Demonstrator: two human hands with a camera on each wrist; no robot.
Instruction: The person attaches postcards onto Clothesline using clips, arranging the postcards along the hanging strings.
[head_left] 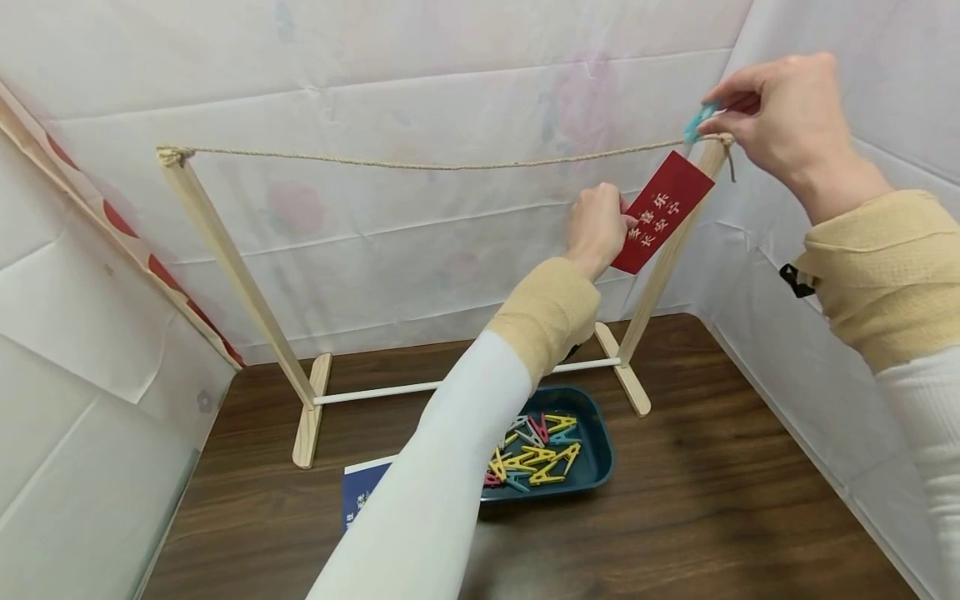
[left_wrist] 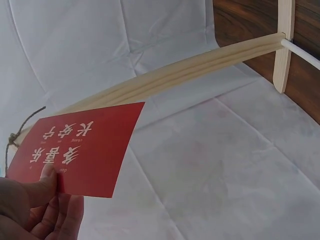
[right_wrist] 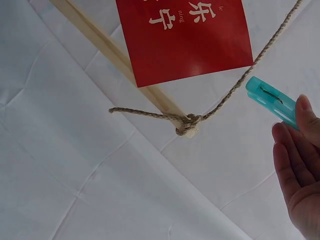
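Between thumb and fingers, my left hand (head_left: 597, 227) holds a red card (head_left: 664, 208) with white Chinese characters by one edge. The card's upper corner is near the rope (head_left: 480, 167), close to its right end; in the right wrist view a corner of the card (right_wrist: 190, 45) meets the rope's line. My right hand (head_left: 795, 117) pinches a light blue clothespin (head_left: 701, 122) just above the rope. In the right wrist view the clothespin (right_wrist: 272, 101) points toward the rope, apart from it. The left wrist view shows my thumb (left_wrist: 47, 182) on the card's printed face.
The rope is tied between two wooden posts (head_left: 240, 283) joined low down by a white rod (head_left: 378, 392). Under my left arm, a dark tray (head_left: 600, 467) holds many colored clothespins (head_left: 547, 454). A blue card (head_left: 360, 492) lies on the wooden table (head_left: 720, 500), partly hidden by my sleeve.
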